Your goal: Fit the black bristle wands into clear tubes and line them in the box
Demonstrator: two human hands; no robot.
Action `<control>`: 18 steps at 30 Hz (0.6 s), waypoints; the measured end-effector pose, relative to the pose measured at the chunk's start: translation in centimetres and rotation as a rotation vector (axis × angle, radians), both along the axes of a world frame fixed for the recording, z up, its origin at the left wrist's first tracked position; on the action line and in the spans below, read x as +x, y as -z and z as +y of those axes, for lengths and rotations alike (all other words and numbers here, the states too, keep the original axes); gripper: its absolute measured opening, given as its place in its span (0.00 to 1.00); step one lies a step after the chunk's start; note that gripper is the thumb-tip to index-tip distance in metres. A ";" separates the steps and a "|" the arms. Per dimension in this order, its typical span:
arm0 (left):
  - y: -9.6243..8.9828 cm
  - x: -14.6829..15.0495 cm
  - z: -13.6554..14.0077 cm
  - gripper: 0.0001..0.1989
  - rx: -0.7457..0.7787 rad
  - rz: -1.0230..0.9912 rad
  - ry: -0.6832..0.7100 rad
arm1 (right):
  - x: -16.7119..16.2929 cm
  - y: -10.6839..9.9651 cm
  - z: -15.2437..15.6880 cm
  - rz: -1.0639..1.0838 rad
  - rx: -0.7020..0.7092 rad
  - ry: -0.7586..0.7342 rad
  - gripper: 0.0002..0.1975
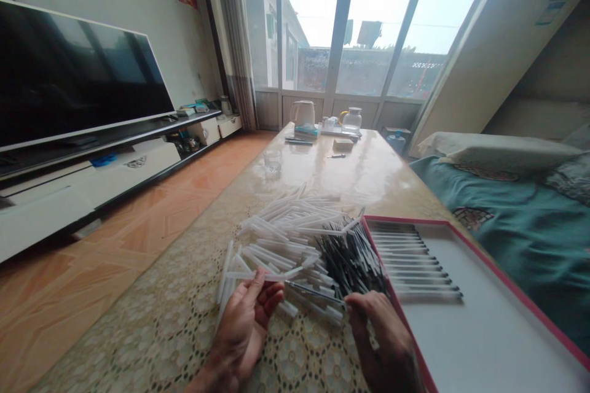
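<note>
At the lower centre of the frame, the left hand (244, 313) pinches a translucent tube (238, 275) between thumb and fingers; the right hand (385, 331) pinches a dark refill (318, 293) by its right end, its tip near the tube's right end. From where I stand, contact cannot be confirmed. The step appears to be insertion; the next move calls for axial alignment. Beyond lie loose tubes (281, 221) and, at lower right, a red-rimmed tray (405, 219) holding filled tubes (415, 263). Farther off, near centre, stands a glass (273, 161).
</note>
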State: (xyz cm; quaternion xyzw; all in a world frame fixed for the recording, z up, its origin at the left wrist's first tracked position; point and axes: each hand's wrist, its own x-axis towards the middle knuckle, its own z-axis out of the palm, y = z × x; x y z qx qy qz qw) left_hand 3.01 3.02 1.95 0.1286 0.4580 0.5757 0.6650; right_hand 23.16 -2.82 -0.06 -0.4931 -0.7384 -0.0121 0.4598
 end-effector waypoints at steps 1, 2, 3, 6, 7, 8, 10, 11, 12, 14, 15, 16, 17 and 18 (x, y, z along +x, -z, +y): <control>-0.1 0.0 0.0 0.11 0.001 0.007 0.005 | 0.0 0.0 0.0 0.000 0.001 -0.001 0.10; -0.1 0.0 0.0 0.11 0.002 0.020 0.009 | 0.0 0.1 0.1 -0.001 0.003 0.000 0.09; -0.2 0.1 -0.1 0.11 0.004 0.035 0.015 | 0.1 0.2 0.1 -0.006 0.006 0.001 0.09; -0.2 0.3 -0.4 0.07 0.016 0.064 0.057 | 0.1 0.4 0.2 -0.024 0.013 -0.004 0.08; -0.1 0.4 -0.6 0.05 0.023 0.057 0.085 | 0.1 0.4 0.2 -0.030 0.002 -0.014 0.08; 0.0 0.5 -0.8 0.04 0.032 0.039 0.127 | 0.0 0.5 0.3 -0.036 -0.015 -0.034 0.08; 0.4 0.7 -1.4 0.04 0.054 -0.016 0.242 | -0.4 0.6 0.2 -0.041 -0.064 -0.081 0.08; 0.6 0.8 -1.7 0.05 0.066 -0.043 0.311 | -0.6 0.6 0.2 -0.034 -0.091 -0.100 0.08; 0.8 0.9 -1.9 0.06 0.078 -0.066 0.379 | -0.9 0.6 0.2 -0.018 -0.112 -0.113 0.09; 1.1 1.0 -2.2 0.06 0.080 -0.115 0.476 | -1.2 0.6 0.1 0.031 -0.141 -0.127 0.11; 1.1 1.0 -2.3 0.06 0.065 -0.145 0.488 | -1.1 0.6 0.2 0.056 -0.147 -0.118 0.12; 1.0 1.0 -2.2 0.05 0.038 -0.180 0.474 | -1.0 0.5 0.2 0.074 -0.143 -0.090 0.12; 0.9 0.9 -2.1 0.04 0.003 -0.212 0.438 | -0.7 0.5 0.4 0.079 -0.129 -0.042 0.11; 0.7 0.8 -1.9 0.02 -0.033 -0.237 0.387 | -0.2 0.4 0.5 0.071 -0.105 0.022 0.10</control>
